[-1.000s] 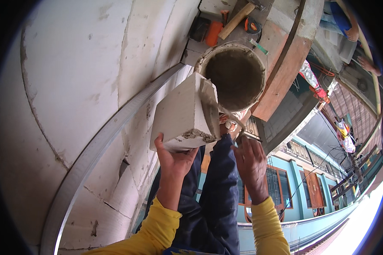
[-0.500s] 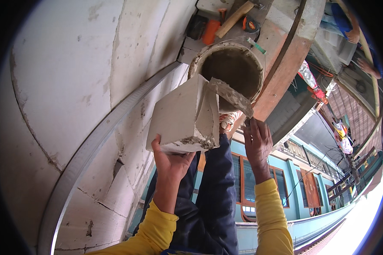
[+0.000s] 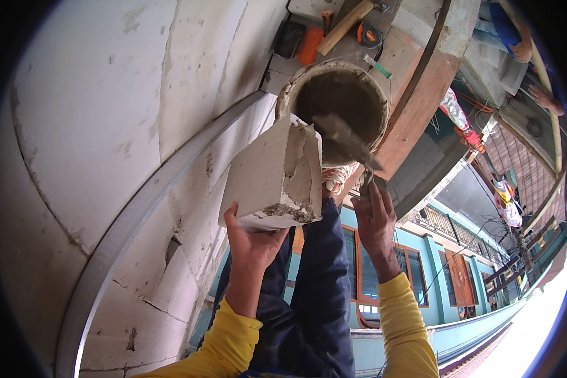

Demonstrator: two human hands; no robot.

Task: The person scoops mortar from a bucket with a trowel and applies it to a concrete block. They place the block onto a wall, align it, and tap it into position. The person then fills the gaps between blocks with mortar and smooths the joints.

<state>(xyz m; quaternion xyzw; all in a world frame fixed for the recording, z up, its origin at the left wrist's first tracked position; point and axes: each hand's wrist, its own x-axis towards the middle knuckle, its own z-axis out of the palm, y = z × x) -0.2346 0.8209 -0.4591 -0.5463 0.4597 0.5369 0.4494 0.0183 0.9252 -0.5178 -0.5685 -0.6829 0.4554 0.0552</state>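
My left hand [image 3: 251,242] grips the lower end of a pale lightweight block [image 3: 261,176], its thumb on the broad face. Grey mortar [image 3: 302,173] coats the block's narrow right side, rough at the lower corner. My right hand [image 3: 377,217] is closed round the handle of a trowel, the handle mostly hidden by the fingers. The trowel's blade [image 3: 349,142], blurred and smeared with mortar, is just right of the block and over the mouth of a round bucket [image 3: 282,94]. Inside the bucket is dark grey wet mix [image 3: 327,94].
A pale block wall [image 3: 107,82] fills the left, with a long metal straightedge [image 3: 151,198] along it. Beyond the bucket lie a wooden handle [image 3: 345,26], a tape measure [image 3: 369,35] and an orange object [image 3: 310,47]. At far right another person's hand [image 3: 545,99] shows.
The trowel blade has come away from the block's coated edge and turned, now over the bucket. My right hand has dropped slightly left and down. The block stays nearly in place.
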